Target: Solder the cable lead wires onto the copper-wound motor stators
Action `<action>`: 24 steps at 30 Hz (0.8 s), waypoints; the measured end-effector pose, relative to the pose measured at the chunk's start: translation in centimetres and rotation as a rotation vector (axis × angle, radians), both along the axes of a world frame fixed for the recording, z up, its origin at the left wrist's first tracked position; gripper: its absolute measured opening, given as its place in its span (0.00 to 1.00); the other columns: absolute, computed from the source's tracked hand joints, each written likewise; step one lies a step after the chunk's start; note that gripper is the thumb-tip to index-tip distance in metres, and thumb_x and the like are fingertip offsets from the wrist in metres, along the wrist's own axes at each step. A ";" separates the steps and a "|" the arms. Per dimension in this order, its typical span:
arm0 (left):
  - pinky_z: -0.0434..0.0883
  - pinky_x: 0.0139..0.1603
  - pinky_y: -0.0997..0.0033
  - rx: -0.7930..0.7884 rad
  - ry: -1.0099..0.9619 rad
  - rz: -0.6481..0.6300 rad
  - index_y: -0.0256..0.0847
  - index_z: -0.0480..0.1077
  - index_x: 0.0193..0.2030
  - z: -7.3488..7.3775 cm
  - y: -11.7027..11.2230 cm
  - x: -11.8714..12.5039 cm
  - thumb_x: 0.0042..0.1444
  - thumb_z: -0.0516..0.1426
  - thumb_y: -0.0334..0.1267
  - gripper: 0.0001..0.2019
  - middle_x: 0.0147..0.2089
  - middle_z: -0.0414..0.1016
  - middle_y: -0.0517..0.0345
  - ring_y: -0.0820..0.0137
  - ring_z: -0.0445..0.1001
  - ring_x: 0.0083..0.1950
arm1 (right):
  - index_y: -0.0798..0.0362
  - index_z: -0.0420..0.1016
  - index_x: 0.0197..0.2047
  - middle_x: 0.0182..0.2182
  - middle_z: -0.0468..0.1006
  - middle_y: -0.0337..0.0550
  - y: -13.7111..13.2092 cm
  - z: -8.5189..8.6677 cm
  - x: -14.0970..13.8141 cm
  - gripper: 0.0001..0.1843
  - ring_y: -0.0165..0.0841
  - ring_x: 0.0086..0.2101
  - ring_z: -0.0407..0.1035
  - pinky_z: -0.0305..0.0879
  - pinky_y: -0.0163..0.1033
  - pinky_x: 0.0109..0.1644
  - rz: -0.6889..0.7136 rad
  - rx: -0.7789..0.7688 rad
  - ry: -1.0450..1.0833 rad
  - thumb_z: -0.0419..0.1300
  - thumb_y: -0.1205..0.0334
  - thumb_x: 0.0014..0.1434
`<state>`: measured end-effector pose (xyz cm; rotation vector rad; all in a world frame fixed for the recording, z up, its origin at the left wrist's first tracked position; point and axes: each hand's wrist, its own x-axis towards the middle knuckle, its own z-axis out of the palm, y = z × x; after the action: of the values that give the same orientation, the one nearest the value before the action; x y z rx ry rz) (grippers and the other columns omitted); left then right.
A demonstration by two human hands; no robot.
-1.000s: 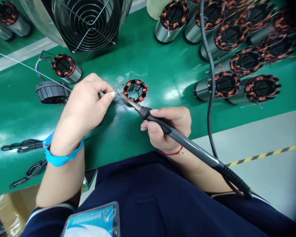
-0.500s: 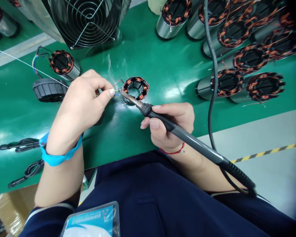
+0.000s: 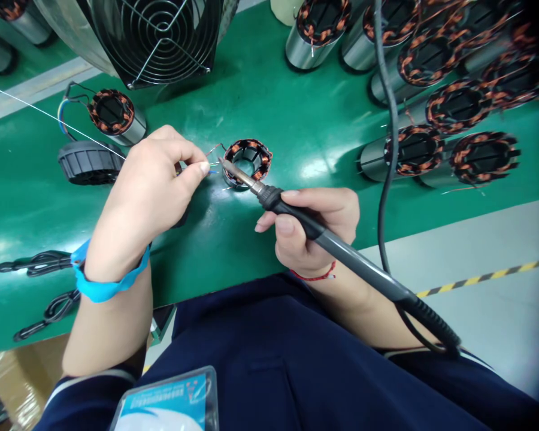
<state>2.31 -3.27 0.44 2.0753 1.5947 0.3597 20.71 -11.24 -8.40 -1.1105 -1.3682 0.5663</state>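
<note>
My left hand (image 3: 155,173) pinches thin lead wires (image 3: 213,172) between thumb and forefinger; their blue and greenish ends stick out to the right. A thin white strand (image 3: 40,109) runs from the left edge to behind this hand. My right hand (image 3: 317,224) grips a soldering iron (image 3: 363,257) like a pen. The iron's tip points up and left, close to the wire ends and over the rim of a copper-wound motor stator (image 3: 265,158). One copper lead bends from the stator toward my left fingertips. What lies under my left palm is mostly hidden.
A fan with a wire guard (image 3: 164,43) stands at the back. Several wound stators (image 3: 413,149) crowd the right side. Left are another stator (image 3: 112,114), a round black housing (image 3: 87,163) and coiled black cables (image 3: 49,262). The iron's cord (image 3: 388,120) hangs across the right.
The soldering iron has shifted slightly right, its tip drawing a little away from the wire ends. The wisps of smoke are gone. My left hand has stayed in place.
</note>
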 end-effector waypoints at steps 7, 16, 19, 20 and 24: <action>0.69 0.42 0.66 0.017 -0.010 -0.003 0.39 0.77 0.32 0.0 0.0 0.0 0.57 0.59 0.31 0.05 0.37 0.74 0.56 0.69 0.72 0.37 | 0.43 0.71 0.46 0.29 0.78 0.36 0.1 -0.1 0.0 0.11 0.33 0.25 0.76 0.75 0.38 0.28 0.031 0.001 -0.027 0.60 0.50 0.62; 0.69 0.43 0.62 0.009 -0.030 0.007 0.42 0.74 0.30 0.1 -0.1 -0.1 0.57 0.58 0.31 0.06 0.36 0.73 0.57 0.67 0.72 0.39 | 0.41 0.71 0.47 0.33 0.79 0.39 0.0 0.0 0.1 0.12 0.36 0.28 0.77 0.77 0.43 0.31 0.020 -0.042 -0.012 0.61 0.49 0.61; 0.69 0.43 0.63 0.018 -0.017 0.011 0.43 0.74 0.30 0.1 0.0 -0.1 0.57 0.58 0.32 0.06 0.37 0.73 0.57 0.67 0.72 0.38 | 0.41 0.70 0.47 0.32 0.78 0.39 0.0 0.1 0.1 0.12 0.36 0.28 0.77 0.76 0.43 0.31 0.024 -0.051 -0.016 0.60 0.48 0.62; 0.69 0.43 0.63 0.018 -0.015 0.010 0.43 0.74 0.30 0.1 0.0 -0.1 0.57 0.58 0.33 0.06 0.37 0.73 0.56 0.67 0.72 0.38 | 0.42 0.70 0.47 0.31 0.78 0.39 0.0 0.1 0.1 0.12 0.36 0.28 0.77 0.76 0.43 0.31 0.023 -0.048 -0.017 0.60 0.48 0.62; 0.70 0.44 0.62 0.013 -0.017 0.004 0.43 0.74 0.30 0.1 0.0 0.0 0.57 0.57 0.33 0.06 0.37 0.74 0.56 0.66 0.72 0.39 | 0.41 0.70 0.47 0.30 0.76 0.38 0.1 0.2 0.0 0.11 0.35 0.28 0.76 0.75 0.42 0.31 0.031 -0.037 -0.012 0.60 0.50 0.63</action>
<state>2.29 -3.25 0.59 2.0737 1.5912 0.3889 20.71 -11.15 -8.25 -1.1257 -1.3919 0.6103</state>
